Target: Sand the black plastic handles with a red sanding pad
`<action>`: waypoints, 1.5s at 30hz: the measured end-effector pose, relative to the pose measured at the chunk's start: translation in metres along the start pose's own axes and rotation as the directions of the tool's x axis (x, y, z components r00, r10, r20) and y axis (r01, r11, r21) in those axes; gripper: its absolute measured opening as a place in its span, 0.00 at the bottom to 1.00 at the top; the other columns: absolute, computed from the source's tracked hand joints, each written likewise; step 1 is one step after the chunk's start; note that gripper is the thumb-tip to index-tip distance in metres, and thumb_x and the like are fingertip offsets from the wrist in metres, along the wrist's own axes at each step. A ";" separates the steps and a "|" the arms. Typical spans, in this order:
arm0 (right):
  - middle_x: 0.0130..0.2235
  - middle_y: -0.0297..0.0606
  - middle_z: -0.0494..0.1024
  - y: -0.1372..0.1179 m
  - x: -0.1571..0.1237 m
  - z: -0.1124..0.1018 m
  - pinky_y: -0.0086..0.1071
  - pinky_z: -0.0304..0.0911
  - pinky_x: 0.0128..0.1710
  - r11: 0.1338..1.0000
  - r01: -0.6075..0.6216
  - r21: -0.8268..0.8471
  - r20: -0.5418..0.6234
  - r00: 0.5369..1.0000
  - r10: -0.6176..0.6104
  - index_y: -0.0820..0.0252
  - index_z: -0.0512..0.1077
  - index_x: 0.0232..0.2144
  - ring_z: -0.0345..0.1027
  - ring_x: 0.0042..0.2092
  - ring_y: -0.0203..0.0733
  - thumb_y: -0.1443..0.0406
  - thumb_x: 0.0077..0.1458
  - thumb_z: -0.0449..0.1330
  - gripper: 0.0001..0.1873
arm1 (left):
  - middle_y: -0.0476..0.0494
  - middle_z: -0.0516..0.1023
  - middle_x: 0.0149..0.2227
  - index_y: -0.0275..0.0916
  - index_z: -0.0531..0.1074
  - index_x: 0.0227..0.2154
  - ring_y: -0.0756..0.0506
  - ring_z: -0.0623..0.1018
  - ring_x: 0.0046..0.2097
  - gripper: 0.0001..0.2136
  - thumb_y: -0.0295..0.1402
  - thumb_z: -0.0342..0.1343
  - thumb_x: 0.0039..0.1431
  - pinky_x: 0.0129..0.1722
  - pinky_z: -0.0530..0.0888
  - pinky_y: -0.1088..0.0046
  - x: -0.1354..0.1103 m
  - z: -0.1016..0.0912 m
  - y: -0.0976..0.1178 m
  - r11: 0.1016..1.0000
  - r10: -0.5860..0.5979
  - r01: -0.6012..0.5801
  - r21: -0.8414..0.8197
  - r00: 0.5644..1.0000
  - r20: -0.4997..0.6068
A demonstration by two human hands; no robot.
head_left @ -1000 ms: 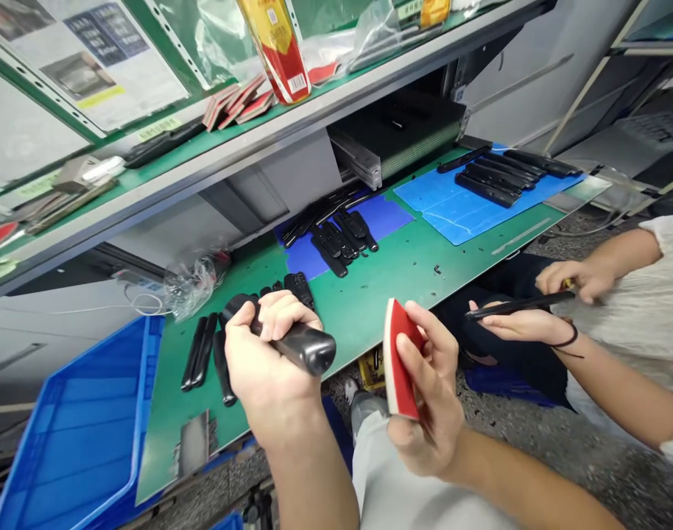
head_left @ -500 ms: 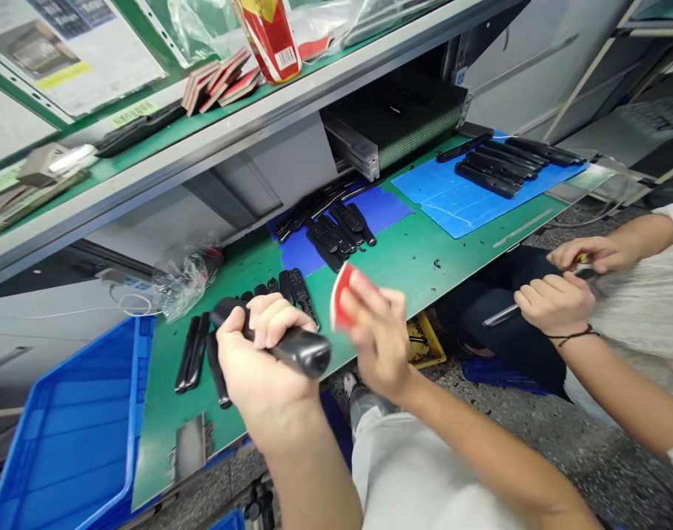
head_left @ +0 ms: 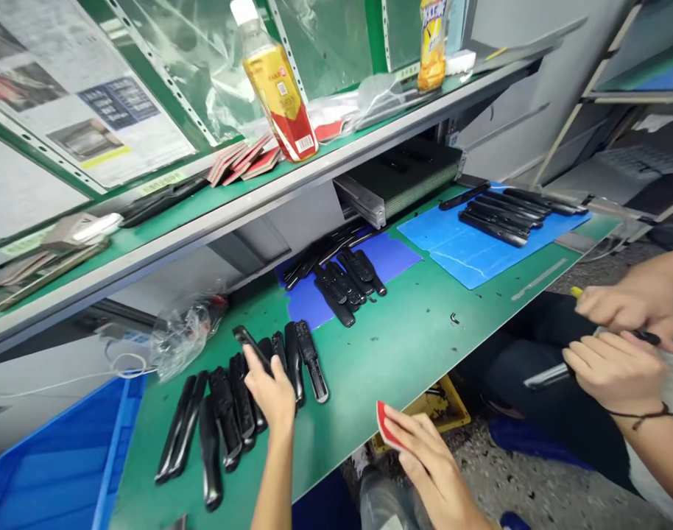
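Left hand (head_left: 274,394) is stretched out over the green bench (head_left: 414,353), fingers nearly straight, tips laid on a black handle (head_left: 249,342). The handle is tilted, its far end raised above a row (head_left: 226,412) of similar black parts laid side by side on the bench. It sits toward the right of that row. Whether the fingers are closed round the handle or only resting on it cannot be told; the thumb is hidden.

Right hand (head_left: 425,460) is held off the bench, just beside its near edge, to the right of the left hand. A red pad (head_left: 384,425) is pinched between thumb and fingers. The hand is loosely closed on it, and only part of the pad shows.

Surroundings noted:
- A blue crate (head_left: 54,471) is at near left, beside the bench.
- A clear bag (head_left: 185,331) lies beyond the row.
- A dark blue mat (head_left: 397,258) at mid-bench is loaded with more black parts.
- A lighter sheet (head_left: 469,254) lies farther right, with long black strips on its far side.
- A bottle (head_left: 278,88) stands on the shelf (head_left: 204,221) above.
- At right, a co-worker's hands (head_left: 618,368) are closed on a thin rod (head_left: 543,377), well apart from the person's own hands.
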State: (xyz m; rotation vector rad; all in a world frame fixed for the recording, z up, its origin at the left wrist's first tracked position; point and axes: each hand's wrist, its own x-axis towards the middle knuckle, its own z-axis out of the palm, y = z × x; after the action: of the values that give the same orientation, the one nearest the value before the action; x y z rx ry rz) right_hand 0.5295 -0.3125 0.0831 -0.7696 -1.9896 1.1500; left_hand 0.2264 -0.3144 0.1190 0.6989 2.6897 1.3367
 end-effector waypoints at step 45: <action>0.49 0.40 0.77 0.007 0.050 -0.223 0.38 0.74 0.44 0.891 0.422 -0.167 -0.183 0.875 -0.448 0.56 0.73 0.47 0.74 0.44 0.40 0.58 0.66 0.57 0.12 | 0.53 0.64 0.21 0.43 0.76 0.49 0.51 0.62 0.17 0.19 0.49 0.49 0.66 0.15 0.67 0.77 -0.147 -0.060 0.136 0.625 0.234 0.656 -0.423 0.359 0.903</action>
State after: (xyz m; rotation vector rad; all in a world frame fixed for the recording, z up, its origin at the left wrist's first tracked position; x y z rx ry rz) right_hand 0.6810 -0.1652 0.1710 -0.4443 -1.9267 0.6534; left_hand 0.3935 -0.3502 0.2394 0.5879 1.0569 1.2195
